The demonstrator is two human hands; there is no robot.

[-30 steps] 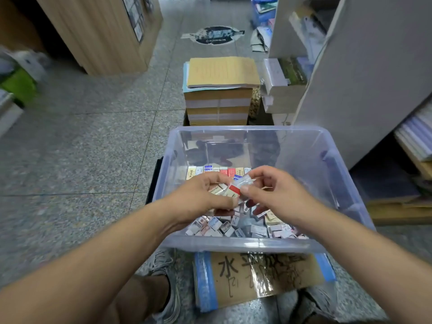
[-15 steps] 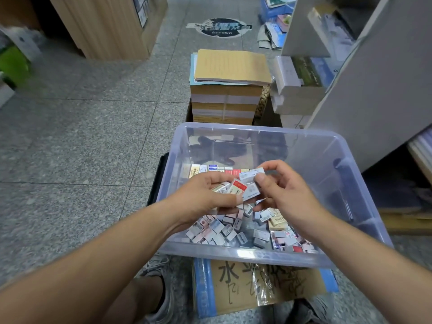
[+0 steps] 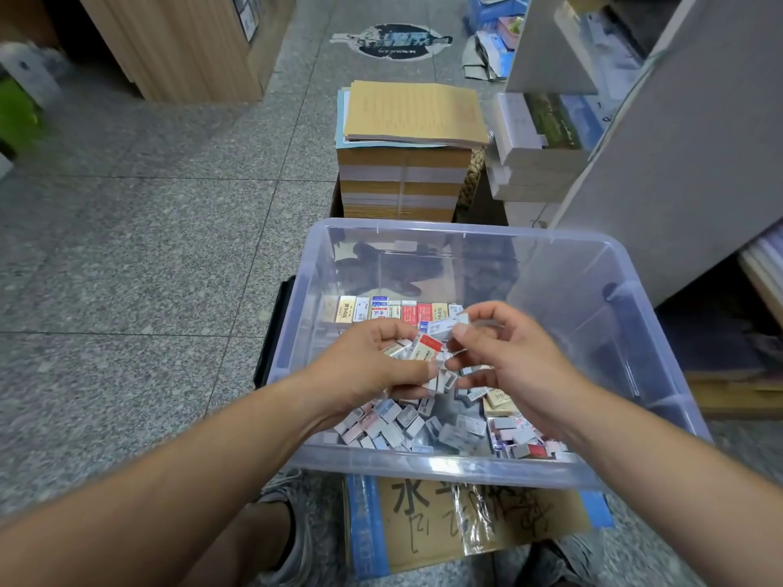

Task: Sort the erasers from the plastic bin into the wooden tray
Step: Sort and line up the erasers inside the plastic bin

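A clear plastic bin (image 3: 627, 315) stands on the floor in front of me, its bottom covered with several small wrapped erasers (image 3: 406, 421). A neat row of erasers (image 3: 394, 309) lines the far side of the bin's floor. Above the pile, my left hand (image 3: 364, 366) grips a small stack of erasers, one with a red-and-white wrapper on top. My right hand (image 3: 504, 358) pinches a pale blue-white eraser (image 3: 442, 326) between thumb and forefinger, right beside the left hand's stack. No wooden tray is in view.
The bin rests on a taped cardboard box (image 3: 457, 519) with handwriting. Behind it stands a stack of tan paper bundles (image 3: 406, 163). White boxes (image 3: 534, 163) and a grey shelf unit (image 3: 678, 163) are at right. A wooden cabinet (image 3: 186, 44) stands far left on the granite floor.
Both hands have risen a little from the pile. My right hand has brought a pale eraser up beside the stack in my left hand. The camera has tilted slightly.
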